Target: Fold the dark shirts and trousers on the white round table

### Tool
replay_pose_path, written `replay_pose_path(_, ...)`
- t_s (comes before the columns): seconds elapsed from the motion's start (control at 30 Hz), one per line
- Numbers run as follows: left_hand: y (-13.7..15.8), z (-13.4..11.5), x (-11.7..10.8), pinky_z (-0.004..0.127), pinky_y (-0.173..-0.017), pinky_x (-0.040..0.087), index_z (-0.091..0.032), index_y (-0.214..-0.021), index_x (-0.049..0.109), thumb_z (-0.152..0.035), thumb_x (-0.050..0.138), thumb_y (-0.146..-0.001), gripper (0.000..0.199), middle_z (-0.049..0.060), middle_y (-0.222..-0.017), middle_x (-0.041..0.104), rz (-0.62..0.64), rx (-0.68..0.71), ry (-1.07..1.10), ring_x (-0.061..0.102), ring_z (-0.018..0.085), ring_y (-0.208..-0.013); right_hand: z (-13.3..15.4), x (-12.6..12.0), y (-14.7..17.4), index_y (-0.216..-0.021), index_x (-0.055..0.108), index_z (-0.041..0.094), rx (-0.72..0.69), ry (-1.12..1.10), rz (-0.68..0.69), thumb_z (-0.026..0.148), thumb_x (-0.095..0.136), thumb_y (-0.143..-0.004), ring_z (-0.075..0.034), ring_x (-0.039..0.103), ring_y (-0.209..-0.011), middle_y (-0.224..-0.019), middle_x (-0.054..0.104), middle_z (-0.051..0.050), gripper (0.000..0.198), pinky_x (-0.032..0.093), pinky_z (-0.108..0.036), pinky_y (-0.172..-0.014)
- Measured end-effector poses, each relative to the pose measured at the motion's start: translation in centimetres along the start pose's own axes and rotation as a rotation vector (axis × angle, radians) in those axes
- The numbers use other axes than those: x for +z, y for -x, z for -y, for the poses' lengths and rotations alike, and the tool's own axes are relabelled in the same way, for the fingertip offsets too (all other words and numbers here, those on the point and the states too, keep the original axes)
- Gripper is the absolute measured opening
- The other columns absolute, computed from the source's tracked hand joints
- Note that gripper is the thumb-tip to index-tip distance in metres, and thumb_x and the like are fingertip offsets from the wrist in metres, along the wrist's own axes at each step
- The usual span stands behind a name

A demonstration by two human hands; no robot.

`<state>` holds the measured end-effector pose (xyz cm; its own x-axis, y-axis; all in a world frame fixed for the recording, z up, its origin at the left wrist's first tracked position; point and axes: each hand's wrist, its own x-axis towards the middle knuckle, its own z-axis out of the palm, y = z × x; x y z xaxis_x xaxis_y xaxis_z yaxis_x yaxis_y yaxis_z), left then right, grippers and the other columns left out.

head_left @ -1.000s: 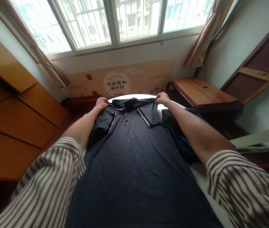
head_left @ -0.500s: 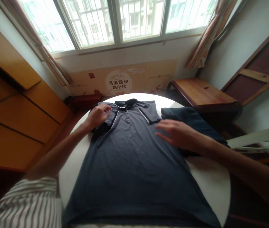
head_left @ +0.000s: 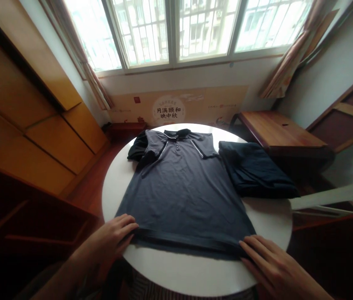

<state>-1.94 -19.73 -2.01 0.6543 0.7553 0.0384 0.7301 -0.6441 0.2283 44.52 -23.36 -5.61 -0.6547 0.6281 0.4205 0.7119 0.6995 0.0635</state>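
Note:
A dark grey polo shirt (head_left: 189, 191) lies spread face up, its collar at the far side and its hem towards me. Both sleeves are turned in over the front and show white-edged trim. My left hand (head_left: 118, 233) is closed on the left corner of the hem, thumb below and fingers on top. At the right corner, my right hand (head_left: 265, 260) pinches the hem in the same way. The hem band is slightly bunched between the hands.
The shirt rests on a round white table (head_left: 176, 273). Folded dark navy cloth (head_left: 257, 171) lies on its right side. A black cloth bundle (head_left: 137, 146) sits at the far left. Beyond stand a wooden side table (head_left: 282, 129) and a low printed panel (head_left: 195, 106) under the window.
Both hands have come back from the sleeves to the hem corners and grip them. The hem has shifted away from the near table edge, and the camera view has turned slightly left.

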Motion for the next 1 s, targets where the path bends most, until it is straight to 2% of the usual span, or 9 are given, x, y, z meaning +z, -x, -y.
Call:
replay_pose_path(0.07, 0.4, 0.1, 0.4, 0.032, -0.085, 0.057, -0.019, -0.112, 0.064, -0.003, 0.048, -0.089, 0.032, 0.007, -0.105, 0.064, -0.018, 0.005, -0.012, 0.062, 0.019, -0.092, -0.1, -0.4, 0.1, -0.103, 0.069, 0.018, 0.003, -0.010, 0.011, 0.013, 0.042, -0.092, -0.024, 0.067, -0.090, -0.099, 0.073, -0.009, 0.030, 0.056, -0.037, -0.078)
replay_pose_path(0.23, 1.6, 0.8, 1.7, 0.030, -0.076, 0.055, -0.018, -0.100, 0.063, -0.001, 0.044, -0.091, 0.027, 0.005, -0.092, 0.062, -0.053, 0.037, -0.105, 0.059, 0.017, -0.083, -0.8, -1.5, 0.8, -0.107, 0.068, 0.019, -0.025, -0.007, -0.007, -0.003, 0.040, -0.075, -0.021, 0.067, -0.088, -0.096, 0.072, -0.007, 0.047, 0.058, -0.032, -0.076)
replay_pose_path(0.4, 3.3, 1.9, 2.8, 0.027, -0.061, 0.049, -0.018, -0.077, 0.056, 0.007, 0.041, -0.085, 0.029, 0.002, -0.077, 0.053, -0.106, 0.078, -0.156, 0.051, 0.015, -0.069, -1.2, -1.3, 1.9, -0.110, 0.064, 0.016, -0.013, 0.030, -0.053, -0.001, 0.043, -0.081, -0.022, 0.067, -0.085, -0.093, 0.070, -0.009, 0.040, 0.059, -0.033, -0.074)
replay_pose_path(0.5, 4.1, 2.1, 3.2, 0.030, -0.066, 0.050, -0.018, -0.079, 0.056, 0.007, 0.044, -0.081, 0.028, 0.003, -0.079, 0.054, -0.126, 0.116, -0.167, 0.051, 0.016, -0.072, -1.1, -0.5, 2.2, -0.105, 0.064, 0.018, 0.049, 0.051, -0.100, -0.001, 0.043, -0.082, -0.022, 0.067, -0.080, -0.088, 0.068, -0.008, 0.036, 0.058, -0.032, -0.069)
replay_pose_path(0.6, 4.4, 2.3, 3.5, 0.031, -0.072, 0.052, -0.019, -0.084, 0.058, 0.009, 0.044, -0.074, 0.033, 0.004, -0.084, 0.057, -0.152, 0.089, -0.183, 0.055, 0.018, -0.078, -0.9, -0.3, 1.8, -0.098, 0.062, 0.020, 0.096, 0.018, -0.141, 0.001, 0.044, -0.084, -0.021, 0.067, -0.075, -0.085, 0.066, -0.008, 0.030, 0.058, -0.031, -0.069)
replay_pose_path(0.73, 4.8, 2.5, 3.3, 0.029, -0.072, 0.053, -0.019, -0.098, 0.058, 0.009, 0.039, -0.074, 0.041, 0.005, -0.089, 0.061, -0.342, -0.053, -0.135, 0.060, 0.018, -0.080, -0.8, -1.6, 1.3, -0.091, 0.059, 0.022, 0.108, -0.037, -0.145, 0.005, 0.043, -0.086, -0.020, 0.066, -0.071, -0.083, 0.066, -0.008, 0.024, 0.057, -0.030, -0.065)
replay_pose_path(0.83, 5.7, 2.5, 2.9, 0.025, -0.066, 0.050, -0.022, -0.087, 0.056, 0.002, 0.040, -0.082, 0.029, 0.001, -0.077, 0.057, -0.460, -0.094, -0.107, 0.058, 0.016, -0.068, -1.5, -2.5, 2.0, -0.083, 0.057, 0.024, 0.094, -0.054, -0.125, 0.004, 0.043, -0.084, -0.019, 0.065, -0.066, -0.077, 0.065, -0.006, 0.024, 0.055, -0.028, -0.060)
replay_pose_path(0.9, 6.6, 2.4, 2.7, 0.024, -0.063, 0.048, -0.022, -0.078, 0.054, -0.003, 0.042, -0.086, 0.024, 0.000, -0.070, 0.054, -0.452, -0.038, -0.099, 0.054, 0.015, -0.063, -2.2, -2.8, 2.9, -0.085, 0.057, 0.024, 0.050, -0.056, -0.110, 0.005, 0.045, -0.082, -0.019, 0.067, -0.068, -0.080, 0.067, -0.006, 0.023, 0.056, -0.027, -0.061)
replay_pose_path(1.0, 7.5, 2.1, 2.7, 0.024, -0.061, 0.044, -0.022, -0.074, 0.052, -0.006, 0.043, -0.088, 0.024, 0.000, -0.067, 0.054, -0.344, 0.044, -0.059, 0.053, 0.014, -0.061, -2.7, -2.8, 4.1, -0.092, 0.060, 0.025, -0.010, -0.052, -0.083, 0.004, 0.046, -0.080, -0.018, 0.069, -0.071, -0.086, 0.070, -0.006, 0.028, 0.057, -0.026, -0.062)
